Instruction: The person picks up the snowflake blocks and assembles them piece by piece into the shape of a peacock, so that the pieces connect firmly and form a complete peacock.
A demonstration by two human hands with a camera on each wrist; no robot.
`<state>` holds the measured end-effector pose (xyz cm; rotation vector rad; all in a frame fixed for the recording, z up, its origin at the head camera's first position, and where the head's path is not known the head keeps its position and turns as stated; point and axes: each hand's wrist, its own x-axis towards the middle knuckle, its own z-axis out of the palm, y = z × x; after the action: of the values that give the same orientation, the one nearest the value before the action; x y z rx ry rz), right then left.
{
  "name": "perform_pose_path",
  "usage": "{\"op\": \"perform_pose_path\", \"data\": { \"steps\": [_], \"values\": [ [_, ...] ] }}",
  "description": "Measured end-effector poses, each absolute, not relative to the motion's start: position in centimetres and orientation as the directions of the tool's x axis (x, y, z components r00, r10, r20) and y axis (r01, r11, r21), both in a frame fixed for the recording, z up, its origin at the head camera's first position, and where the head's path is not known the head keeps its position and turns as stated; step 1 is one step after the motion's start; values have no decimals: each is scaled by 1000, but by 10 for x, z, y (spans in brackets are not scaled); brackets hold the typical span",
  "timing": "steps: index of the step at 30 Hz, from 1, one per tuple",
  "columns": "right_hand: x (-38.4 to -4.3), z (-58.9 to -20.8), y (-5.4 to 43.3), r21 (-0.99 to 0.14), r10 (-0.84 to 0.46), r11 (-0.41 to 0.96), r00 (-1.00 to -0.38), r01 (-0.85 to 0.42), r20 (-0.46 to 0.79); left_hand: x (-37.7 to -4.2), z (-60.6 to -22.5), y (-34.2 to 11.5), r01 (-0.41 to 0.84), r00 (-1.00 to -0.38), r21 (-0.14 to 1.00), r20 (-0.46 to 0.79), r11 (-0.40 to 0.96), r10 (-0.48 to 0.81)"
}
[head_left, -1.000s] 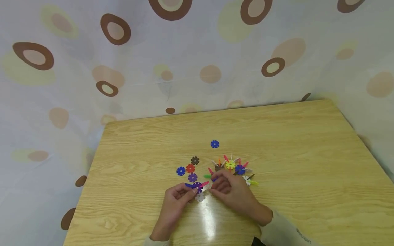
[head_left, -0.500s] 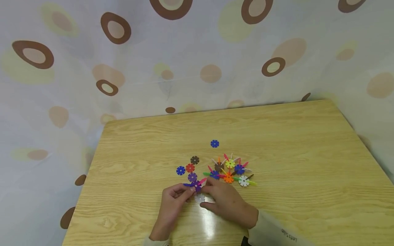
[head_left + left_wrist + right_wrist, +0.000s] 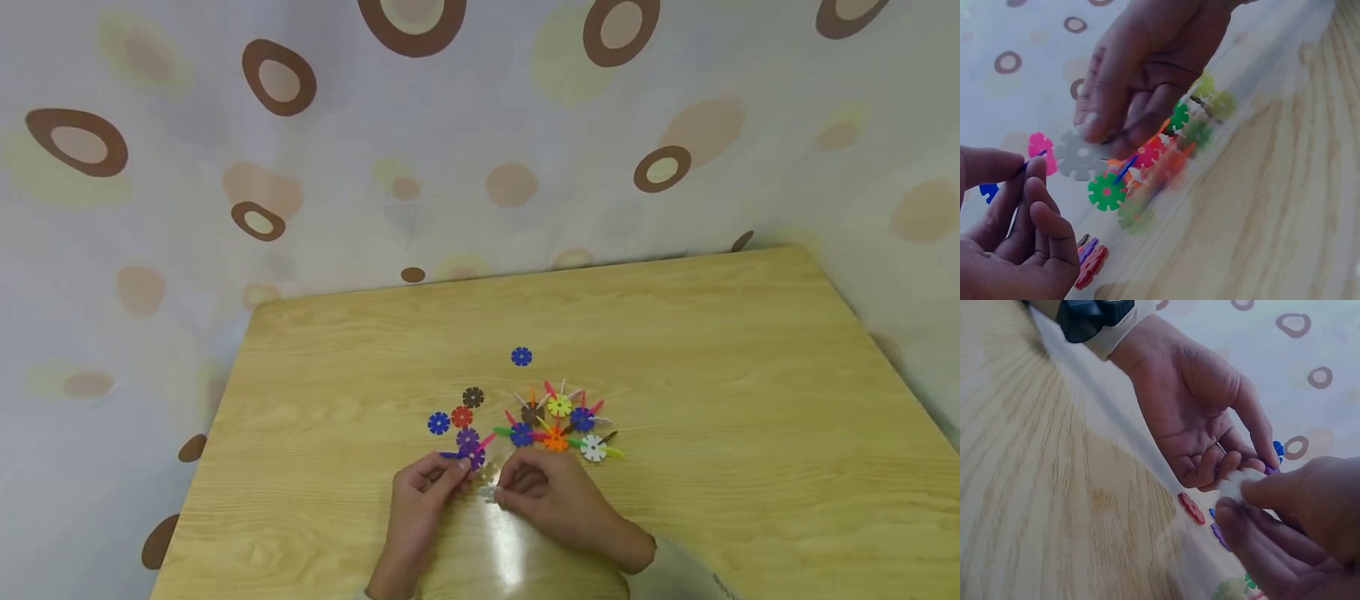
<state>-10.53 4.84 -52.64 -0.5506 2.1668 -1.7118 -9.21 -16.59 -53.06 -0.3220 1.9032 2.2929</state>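
Observation:
In the head view my left hand (image 3: 418, 504) pinches a purple notched disc (image 3: 472, 457) near its edge. A blue disc (image 3: 450, 455) and a pink disc (image 3: 486, 442) stand slotted into that disc's sides. My right hand (image 3: 558, 500), just to the right, pinches a whitish notched disc (image 3: 487, 492) between thumb and fingers. The left wrist view shows this whitish disc (image 3: 1075, 159) facing the camera, close to the pink disc (image 3: 1041, 150) on the held piece. From the right wrist view it is blurred white (image 3: 1233, 487) at the fingertips, overlapping my left hand (image 3: 1191, 406).
Loose discs lie beyond my left hand: purple (image 3: 467, 437), red (image 3: 462, 417), blue (image 3: 439, 423) and dark brown (image 3: 473, 397). A cluster of joined discs (image 3: 557, 439) lies beyond my right hand. One blue disc (image 3: 521, 357) sits farther back on the wooden table (image 3: 337, 358).
My right hand reached down to the whitish disc on the table and now holds it. My left hand, with the purple piece, has shifted slightly left.

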Motion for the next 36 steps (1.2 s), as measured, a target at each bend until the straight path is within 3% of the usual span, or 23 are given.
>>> {"op": "perform_pose_path", "data": {
  "steps": [4,11,19,36],
  "values": [
    [-102,-528,47,-978,-397,167,-917,-127,52,-88,-532,-161,-269,-958,942,-284,-203,-48],
    [-103,-529,44,-951,-318,193,-933,-240,171,-90,-532,-157,-268,-953,940,-291,-213,-87],
    [-103,-535,39,-878,-278,211,-888,-430,368,-90,-533,-156,-257,-948,932,-295,-257,-121],
    [-100,-526,24,-709,-290,391,-810,-586,509,-86,-533,-149,-219,-954,943,-261,-252,-147]
  ]
}}
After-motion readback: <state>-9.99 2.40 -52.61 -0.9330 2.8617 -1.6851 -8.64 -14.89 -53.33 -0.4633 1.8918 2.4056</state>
